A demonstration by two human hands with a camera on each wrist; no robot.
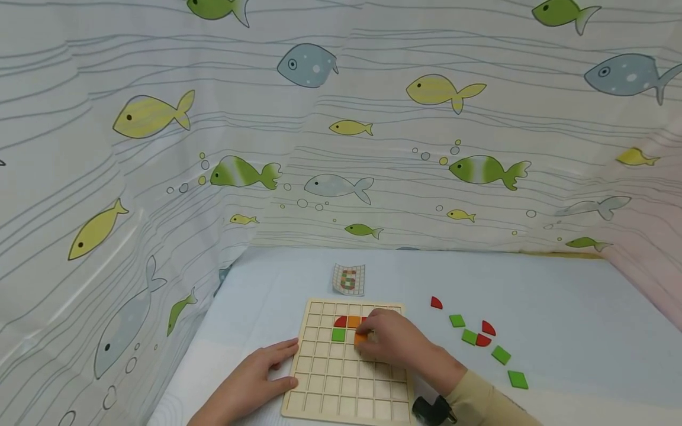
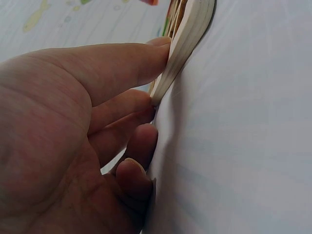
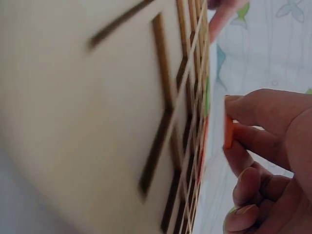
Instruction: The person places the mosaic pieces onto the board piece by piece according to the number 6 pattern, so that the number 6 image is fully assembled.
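A wooden grid board (image 1: 319,384) lies on the table. My right hand (image 1: 396,343) is over its upper half, pinching an orange square tile (image 1: 360,341) between thumb and fingers. In the right wrist view that orange tile (image 3: 228,122) stands off the board's surface. Set in the grid are a red quarter-round tile (image 1: 341,322), another orange square (image 1: 354,321) beside it and a green square (image 1: 338,335) below; a second red tile (image 1: 364,320) is partly hidden by my right hand. My left hand (image 1: 250,378) rests at the board's left side, thumb and fingertips touching its edge (image 2: 183,48).
Behind the board lies a small printed card (image 1: 348,280) with a coloured grid pattern. Loose green squares (image 1: 501,355) and red quarter-rounds (image 1: 436,303) are scattered to the right. A black device (image 1: 433,410) sits at my right wrist. Fish-patterned curtains (image 1: 341,148) enclose the table.
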